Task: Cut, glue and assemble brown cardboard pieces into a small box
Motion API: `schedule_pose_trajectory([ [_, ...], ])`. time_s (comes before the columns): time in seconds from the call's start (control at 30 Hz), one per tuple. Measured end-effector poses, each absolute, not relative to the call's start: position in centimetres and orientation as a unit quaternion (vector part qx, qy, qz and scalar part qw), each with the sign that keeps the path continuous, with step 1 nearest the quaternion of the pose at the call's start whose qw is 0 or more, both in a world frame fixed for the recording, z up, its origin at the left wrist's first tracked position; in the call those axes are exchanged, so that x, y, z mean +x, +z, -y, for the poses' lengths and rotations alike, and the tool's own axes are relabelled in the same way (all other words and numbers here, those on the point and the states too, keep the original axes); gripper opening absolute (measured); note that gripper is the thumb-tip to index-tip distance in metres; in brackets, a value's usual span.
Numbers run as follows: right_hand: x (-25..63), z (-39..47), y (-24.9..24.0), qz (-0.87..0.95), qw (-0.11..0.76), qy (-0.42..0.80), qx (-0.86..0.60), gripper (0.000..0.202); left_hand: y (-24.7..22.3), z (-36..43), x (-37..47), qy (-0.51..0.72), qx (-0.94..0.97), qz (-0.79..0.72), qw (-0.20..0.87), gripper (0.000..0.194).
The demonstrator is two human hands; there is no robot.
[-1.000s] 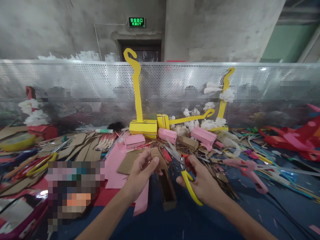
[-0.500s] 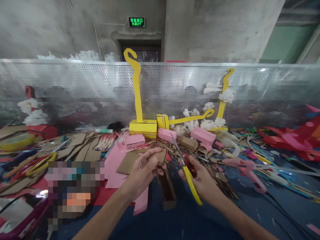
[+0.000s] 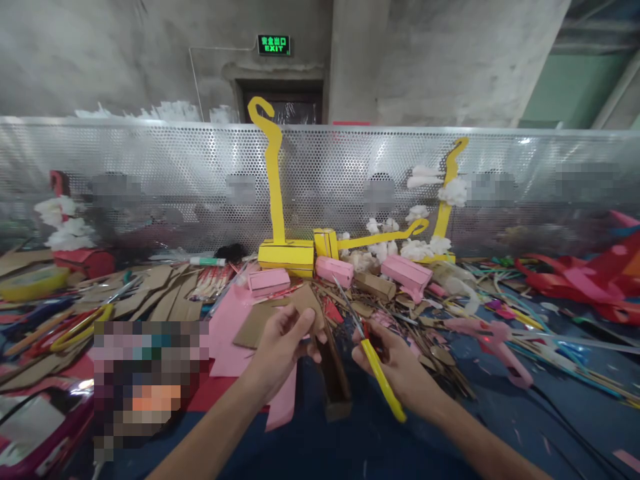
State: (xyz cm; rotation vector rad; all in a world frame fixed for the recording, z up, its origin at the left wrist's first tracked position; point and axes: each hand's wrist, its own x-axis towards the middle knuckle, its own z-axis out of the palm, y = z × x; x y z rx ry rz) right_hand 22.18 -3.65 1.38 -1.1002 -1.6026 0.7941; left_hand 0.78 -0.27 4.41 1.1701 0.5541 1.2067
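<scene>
My left hand (image 3: 285, 343) is closed on a small piece of cardboard (image 3: 306, 303), pinched between thumb and fingers. Scissors with yellow and red handles (image 3: 379, 377) are in my right hand (image 3: 395, 357), their blades pointing up and away to the left. The blades stand apart from the cardboard piece. Below and between my hands an open, narrow cardboard box (image 3: 336, 390) lies on the blue table. A flat cardboard sheet (image 3: 253, 325) rests on pink paper (image 3: 227, 347) beside my left hand.
Pink boxes (image 3: 407, 271) and yellow hooked shapes on box bases (image 3: 286, 257) stand before a perforated metal screen (image 3: 200, 160). A pink glue gun (image 3: 500, 343) lies at right, its cord trailing. Cardboard strips (image 3: 165, 293) and yellow-handled scissors (image 3: 83, 330) clutter the left.
The cardboard piece in my left hand has turned to point more upward. The scissors have shifted slightly left and down at the blades, with their handles closer together.
</scene>
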Motion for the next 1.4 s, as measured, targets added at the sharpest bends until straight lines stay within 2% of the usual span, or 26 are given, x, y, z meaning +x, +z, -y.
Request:
schedule_pose_trajectory([
  [0.17,22.1,3.5,1.4,0.659,0.484,0.337,-0.467,0.035,4.2,0.0,0.7,0.534,0.520,-0.247,0.619,0.034],
  [0.33,22.2,3.3,1.1,0.662,0.479,0.331,-0.472,0.035,4.1,-0.1,0.8,0.536,0.516,-0.238,0.625,0.024],
  [0.47,22.2,3.5,1.2,0.664,0.471,0.335,-0.475,0.037,4.3,0.2,0.7,0.535,0.508,-0.236,0.632,0.023],
  [0.77,21.8,4.1,1.9,0.647,0.458,0.387,-0.471,0.037,3.8,0.1,0.4,0.536,0.559,-0.278,0.568,0.020],
  [0.97,20.4,4.5,2.6,0.604,0.531,0.432,-0.407,0.035,4.7,1.1,1.2,0.482,0.635,-0.266,0.542,0.020],
  [1.17,19.8,4.6,3.0,0.584,0.567,0.444,-0.376,0.034,4.8,2.6,1.4,0.487,0.677,-0.365,0.414,0.033],
  [1.4,19.8,4.2,2.6,0.602,0.551,0.463,-0.347,0.044,5.0,3.4,1.8,0.450,0.756,-0.316,0.355,0.031],
])
